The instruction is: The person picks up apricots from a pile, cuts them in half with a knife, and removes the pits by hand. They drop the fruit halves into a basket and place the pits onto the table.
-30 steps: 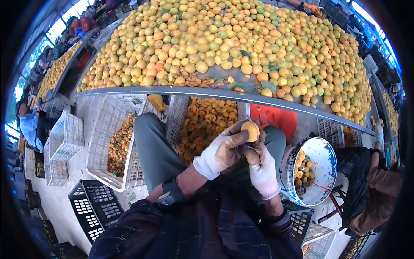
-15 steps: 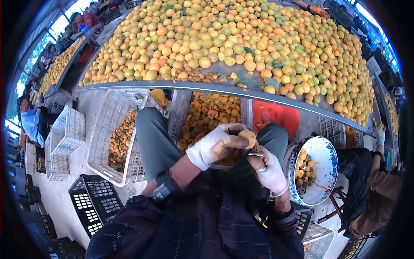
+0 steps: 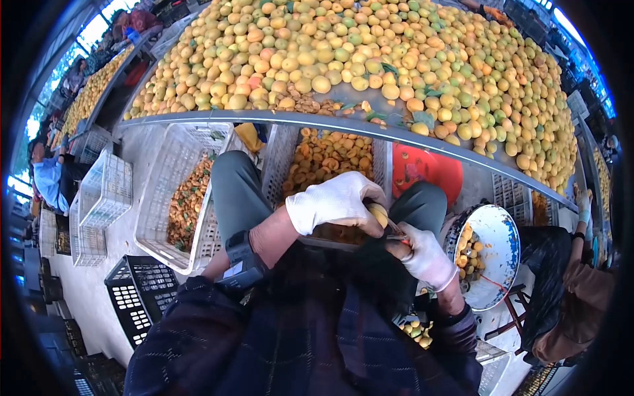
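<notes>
My left hand (image 3: pixel 342 206), in a white glove with a stained thumb, grips a yellow apricot (image 3: pixel 378 215) between thumb and fingers. Close beside it on the right, my gloved right hand (image 3: pixel 424 257) is closed on a small metal tool (image 3: pixel 396 236), whose tip is near the fruit. Most of the tool is hidden by the fingers. Both hands are above my lap, between my knees. Below and beyond them stands a white crate (image 3: pixel 280 155) of halved apricots.
A metal-edged table (image 3: pixel 297 119) heaped with whole apricots spans the front. A white bucket (image 3: pixel 495 257) with fruit stands at right, near another person's leg (image 3: pixel 545 264). A red basin (image 3: pixel 429 173) sits under the table. At left are a crate of scraps (image 3: pixel 148 191) and a black crate (image 3: pixel 142 297).
My left hand has rolled over, so its back faces up and covers more of the apricot. My right hand has shifted slightly right and down. The view has tilted a little.
</notes>
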{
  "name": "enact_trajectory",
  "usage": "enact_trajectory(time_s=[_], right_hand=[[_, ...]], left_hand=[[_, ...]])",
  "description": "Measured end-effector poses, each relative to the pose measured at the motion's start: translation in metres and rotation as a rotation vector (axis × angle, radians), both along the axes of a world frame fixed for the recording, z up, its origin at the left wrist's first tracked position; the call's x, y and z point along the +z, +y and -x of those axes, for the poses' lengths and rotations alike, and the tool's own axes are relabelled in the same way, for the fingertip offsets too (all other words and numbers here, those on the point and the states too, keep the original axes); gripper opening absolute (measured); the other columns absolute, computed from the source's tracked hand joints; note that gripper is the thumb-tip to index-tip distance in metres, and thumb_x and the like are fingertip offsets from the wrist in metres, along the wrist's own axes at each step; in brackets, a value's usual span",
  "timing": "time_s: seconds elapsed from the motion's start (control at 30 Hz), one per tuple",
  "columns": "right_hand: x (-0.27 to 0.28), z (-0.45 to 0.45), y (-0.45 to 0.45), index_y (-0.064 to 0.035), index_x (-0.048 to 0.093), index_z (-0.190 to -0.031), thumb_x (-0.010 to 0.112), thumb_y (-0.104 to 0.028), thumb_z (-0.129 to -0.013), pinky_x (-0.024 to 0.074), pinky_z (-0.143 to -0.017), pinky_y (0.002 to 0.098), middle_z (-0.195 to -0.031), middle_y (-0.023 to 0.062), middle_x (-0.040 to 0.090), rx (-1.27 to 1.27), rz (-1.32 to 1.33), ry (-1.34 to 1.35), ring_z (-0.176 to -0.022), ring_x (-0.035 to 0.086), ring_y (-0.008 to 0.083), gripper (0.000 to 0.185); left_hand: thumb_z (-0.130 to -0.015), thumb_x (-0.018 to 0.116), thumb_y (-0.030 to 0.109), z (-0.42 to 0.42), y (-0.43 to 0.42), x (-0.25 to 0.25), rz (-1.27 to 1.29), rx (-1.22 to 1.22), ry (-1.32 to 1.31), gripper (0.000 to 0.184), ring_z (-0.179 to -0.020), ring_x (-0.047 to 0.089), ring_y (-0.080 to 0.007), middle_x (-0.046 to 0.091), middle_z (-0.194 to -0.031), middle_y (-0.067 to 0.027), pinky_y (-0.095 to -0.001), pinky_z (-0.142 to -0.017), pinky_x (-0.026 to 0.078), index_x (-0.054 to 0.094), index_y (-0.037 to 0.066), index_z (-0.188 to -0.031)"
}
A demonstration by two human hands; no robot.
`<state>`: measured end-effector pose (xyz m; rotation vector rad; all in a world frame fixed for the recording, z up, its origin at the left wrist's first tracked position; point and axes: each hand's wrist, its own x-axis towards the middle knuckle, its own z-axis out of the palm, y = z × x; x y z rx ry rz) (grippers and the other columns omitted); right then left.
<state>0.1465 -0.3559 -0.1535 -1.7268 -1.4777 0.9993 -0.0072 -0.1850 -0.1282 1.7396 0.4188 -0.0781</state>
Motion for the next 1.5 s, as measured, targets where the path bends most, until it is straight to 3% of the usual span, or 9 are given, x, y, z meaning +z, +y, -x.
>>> enact_trajectory(time_s=[0.13,0.2,0.27,0.33,0.47,0.87,1.03,1.27,1.5], right_hand=[[0.004,-0.015,-0.002,-0.0024,0.057,-0.092,0.066,-0.024,-0.082,0.0487,-0.062,0.0385,-0.072,0.0170,0.062,0.062,-0.027,-0.253,-0.073,0.063,0.0385,0.026],[0.003,-0.024,-0.007,-0.0020,0.055,-0.088,0.068,-0.026,-0.082,0.0461,-0.050,0.0347,-0.063,0.0098,0.060,-0.126,-0.091,0.053,-0.057,0.063,0.0269,0.027],[0.007,-0.011,-0.007,-0.0034,0.054,-0.098,0.059,-0.035,-0.090,0.0298,-0.032,0.0236,-0.051,0.0007,0.044,-0.457,-0.321,0.884,-0.032,0.036,0.0088,0.033],[0.019,-0.003,0.017,-0.0019,0.051,-0.104,0.047,-0.040,-0.096,0.0280,-0.030,0.0243,-0.048,-0.0004,0.037,-0.524,-0.570,1.052,-0.030,0.030,0.0098,0.039],[0.047,0.012,0.050,-0.0006,0.050,-0.104,0.039,-0.039,-0.099,0.0273,-0.031,0.0244,-0.046,-0.0005,0.033,-0.620,-0.867,1.068,-0.031,0.027,0.0105,0.040],[0.017,0.028,0.084,-0.0005,0.049,-0.105,0.041,-0.045,-0.096,0.0289,-0.033,0.0262,-0.047,0.0004,0.035,-0.535,-0.878,0.458,-0.032,0.031,0.0118,0.046],[0.014,0.008,0.100,-0.0088,0.056,-0.099,0.039,-0.042,-0.098,0.0299,-0.035,0.0273,-0.054,0.0002,0.036,-0.281,-0.709,1.503,-0.036,0.032,0.0126,0.037],[0.021,0.032,0.116,-0.0040,0.054,-0.098,0.045,-0.036,-0.098,0.0220,-0.032,0.0249,-0.051,-0.0025,0.030,-0.652,-0.515,1.424,-0.033,0.028,0.0091,0.033],[0.000,0.037,0.126,-0.0024,0.052,-0.098,0.051,-0.024,-0.096,0.0214,-0.032,0.0250,-0.050,-0.0026,0.032,-0.551,-0.503,1.169,-0.033,0.029,0.0082,0.022]], left_hand=[[-0.066,0.075,0.013,-0.003,-0.006,-0.017,-0.220,-0.045,0.017,0.038,-0.083,0.061,-0.0144,0.067,-0.090,-0.0050,-0.0268,-0.077,0.048,0.066,0.002,-0.101],[-0.071,0.072,0.010,-0.001,-0.014,-0.034,0.121,0.249,-0.257,0.038,-0.084,0.061,-0.0162,0.065,-0.098,-0.0047,-0.0269,-0.079,0.048,0.064,0.002,-0.107],[-0.080,0.067,0.012,0.005,-0.017,-0.030,0.288,0.236,-0.243,0.037,-0.087,0.062,-0.0171,0.063,-0.105,-0.0058,-0.0284,-0.077,0.050,0.058,0.004,-0.116],[-0.088,0.062,0.022,0.003,-0.026,-0.038,0.990,0.350,-0.261,0.038,-0.089,0.063,-0.0167,0.062,-0.105,-0.0075,-0.0298,-0.073,0.052,0.054,0.005,-0.121],[-0.092,0.056,0.037,-0.015,-0.034,-0.059,1.282,0.286,-0.324,0.043,-0.086,0.065,-0.0201,0.063,-0.106,-0.0104,-0.0324,-0.069,0.054,0.052,0.006,-0.121],[-0.094,0.054,0.026,-0.014,-0.041,-0.062,1.408,0.522,-0.306,0.037,-0.093,0.062,-0.0281,0.057,-0.111,-0.0130,-0.0376,-0.079,0.053,0.051,0.000,-0.121],[-0.092,0.055,0.014,-0.003,-0.026,-0.030,1.175,0.448,-0.396,0.040,-0.109,0.056,-0.0248,0.055,-0.116,-0.0129,-0.0376,-0.092,0.048,0.045,-0.002,-0.127],[-0.097,0.049,0.023,-0.010,-0.013,-0.049,1.347,0.725,-0.356,0.035,-0.107,0.057,-0.0239,0.054,-0.118,-0.0108,-0.0443,-0.092,0.048,0.046,0.000,-0.124],[-0.099,0.038,0.043,-0.005,0.013,-0.087,1.632,0.787,-0.327,0.046,-0.112,0.055,-0.0303,0.053,-0.123,-0.0127,-0.0522,-0.095,0.045,0.044,0.006,-0.125]])
